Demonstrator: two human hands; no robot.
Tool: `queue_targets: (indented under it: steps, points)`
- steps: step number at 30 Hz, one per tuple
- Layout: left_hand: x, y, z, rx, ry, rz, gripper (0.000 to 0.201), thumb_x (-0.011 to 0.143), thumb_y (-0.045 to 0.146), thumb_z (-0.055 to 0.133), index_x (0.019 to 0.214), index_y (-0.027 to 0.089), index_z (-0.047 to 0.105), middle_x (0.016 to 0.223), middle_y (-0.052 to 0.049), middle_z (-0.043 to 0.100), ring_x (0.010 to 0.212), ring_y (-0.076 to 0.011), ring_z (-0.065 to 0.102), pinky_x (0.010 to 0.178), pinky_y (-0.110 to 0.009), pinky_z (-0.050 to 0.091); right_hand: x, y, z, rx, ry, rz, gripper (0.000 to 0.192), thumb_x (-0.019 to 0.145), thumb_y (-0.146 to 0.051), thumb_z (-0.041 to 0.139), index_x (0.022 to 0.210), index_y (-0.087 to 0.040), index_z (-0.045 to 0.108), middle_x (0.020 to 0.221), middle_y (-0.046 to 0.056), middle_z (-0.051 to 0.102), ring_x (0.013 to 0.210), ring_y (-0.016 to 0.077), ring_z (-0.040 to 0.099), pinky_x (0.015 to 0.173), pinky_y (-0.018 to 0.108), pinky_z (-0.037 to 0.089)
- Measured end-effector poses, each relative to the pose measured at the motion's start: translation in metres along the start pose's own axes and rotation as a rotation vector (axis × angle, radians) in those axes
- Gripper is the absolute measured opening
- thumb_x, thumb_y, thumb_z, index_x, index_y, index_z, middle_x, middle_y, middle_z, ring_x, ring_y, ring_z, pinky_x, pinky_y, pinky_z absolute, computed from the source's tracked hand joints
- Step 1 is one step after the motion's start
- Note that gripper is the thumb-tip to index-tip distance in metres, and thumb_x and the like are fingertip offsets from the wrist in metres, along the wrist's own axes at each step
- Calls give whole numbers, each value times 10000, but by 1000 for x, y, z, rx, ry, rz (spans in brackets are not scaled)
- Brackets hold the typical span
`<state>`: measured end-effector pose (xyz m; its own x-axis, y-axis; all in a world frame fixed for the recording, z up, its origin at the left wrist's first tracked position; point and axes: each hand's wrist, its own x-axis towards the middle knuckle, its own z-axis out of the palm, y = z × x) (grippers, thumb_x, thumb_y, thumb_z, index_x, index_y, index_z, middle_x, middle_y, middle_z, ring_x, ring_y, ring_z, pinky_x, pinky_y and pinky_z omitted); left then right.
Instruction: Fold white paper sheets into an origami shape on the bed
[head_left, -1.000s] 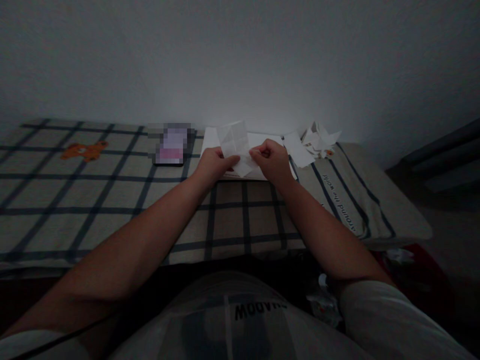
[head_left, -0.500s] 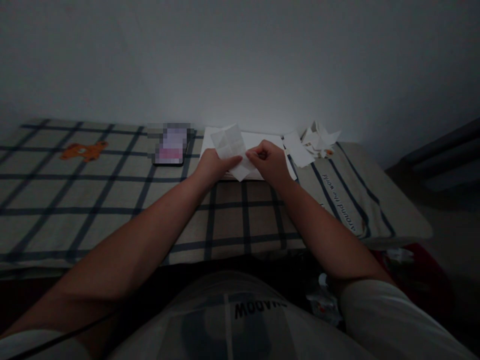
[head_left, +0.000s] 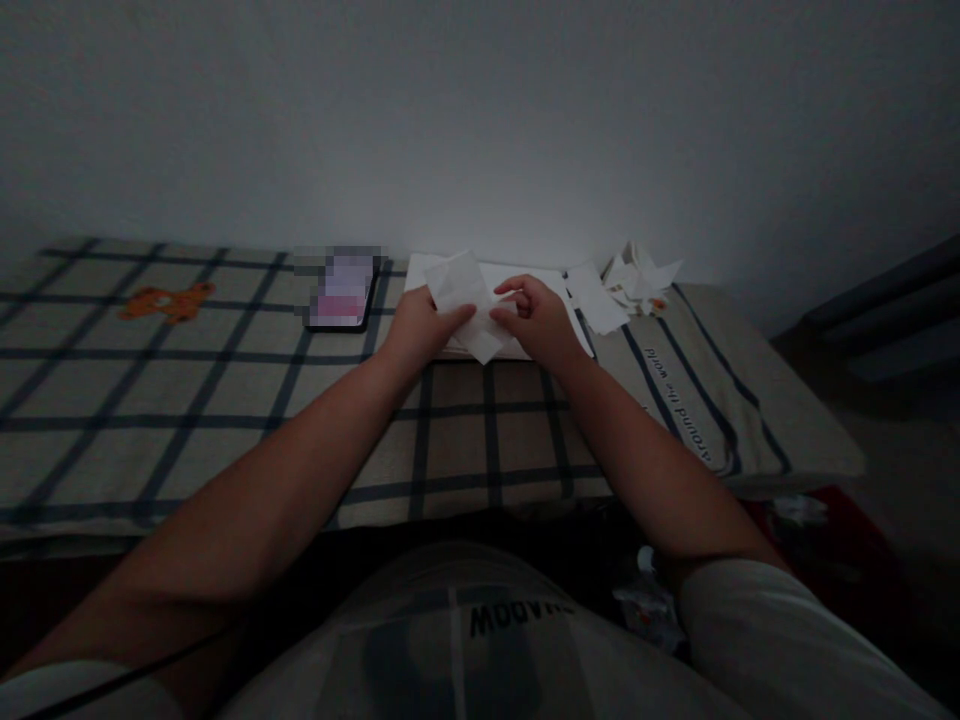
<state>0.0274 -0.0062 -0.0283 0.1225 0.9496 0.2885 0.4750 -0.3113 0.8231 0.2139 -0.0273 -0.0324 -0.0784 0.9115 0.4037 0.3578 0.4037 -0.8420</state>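
Nearest is a pale shirt [head_left: 480, 640] with dark printed lettering, and 2 bare forearms reaching forward over a soft checked cloth [head_left: 225, 400], beige with dark blue lines. Above its far part, the left hand [head_left: 415, 325] and the right hand [head_left: 536, 320] together pinch a thin, creased white paper square [head_left: 465, 295], tilted, with 1 corner hanging down between them. Beneath it lies a flat stack of white sheets [head_left: 525, 280]. Left of that rests a dark, glossy phone [head_left: 341, 290]. Far right, by the matte wall [head_left: 480, 120], sits a heap of folded white paper pieces [head_left: 630, 280].
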Motion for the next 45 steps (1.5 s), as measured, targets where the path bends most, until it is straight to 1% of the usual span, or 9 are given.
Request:
queue_targets:
  steps: [3,5,9,12,19,28,36,40,45]
  points:
    - [4,-2,-6,90,206,200,619,762,306,676,1354,201,529,1320,-134,612,1081,-258,609,887,-381,501,-2,-4,-3,-137,-7,-53,281,761,-153,638,1035,-197,592,689,-51,595,625,115,541,647,260,438]
    - [3,1,-12,242,228,347,693,780,320,680,1430,244,453,1405,-131,543,1182,-272,548,951,-410,453,-3,-7,-4,-208,-39,-83,347,764,-156,630,1106,-196,584,733,-40,639,654,123,575,665,264,444]
    - [-7,15,-22,582,-6,578,380,839,393,659,1188,245,672,1189,-87,690,1156,-308,562,1018,-497,340,-6,-13,-4,-275,-124,-130,373,793,-170,611,1162,-200,563,812,-14,698,721,140,634,707,277,460]
    - [-12,22,-24,745,-96,610,233,902,363,578,1009,242,746,990,-61,754,1019,-284,619,969,-496,342,-7,-16,-2,-260,-147,-128,271,806,-168,603,1073,-198,563,814,-5,713,750,147,657,718,280,469]
    - [-16,31,-17,891,-261,483,384,936,378,445,966,208,788,875,-121,743,847,-281,659,744,-392,418,-8,-20,1,-347,-171,-101,148,791,-160,608,910,-215,538,809,-1,703,772,160,650,710,293,451]
    - [-15,21,-13,603,-44,200,328,857,420,550,948,219,792,920,-87,763,858,-250,666,723,-329,450,-3,-6,1,-195,13,-19,240,792,-329,681,976,-199,601,873,32,681,759,161,631,723,318,491]
    - [-5,10,-12,214,102,45,296,811,403,602,910,167,752,849,-60,738,725,-180,615,669,-276,451,-2,-8,2,-26,-4,17,513,787,-626,644,1065,-198,591,814,14,673,709,157,630,638,287,493]
    - [-2,9,-9,53,43,-87,263,772,375,632,874,148,717,806,-46,709,713,-171,592,627,-259,439,-2,-5,0,-219,22,-47,337,802,-486,675,942,-182,635,841,32,662,723,171,608,648,303,484]
    - [-4,7,-4,-14,-162,-201,236,741,387,659,722,152,672,662,-32,641,605,-153,545,537,-257,382,-1,-1,-5,-329,29,-39,193,849,-373,617,821,-182,619,770,30,634,744,186,600,669,309,466]
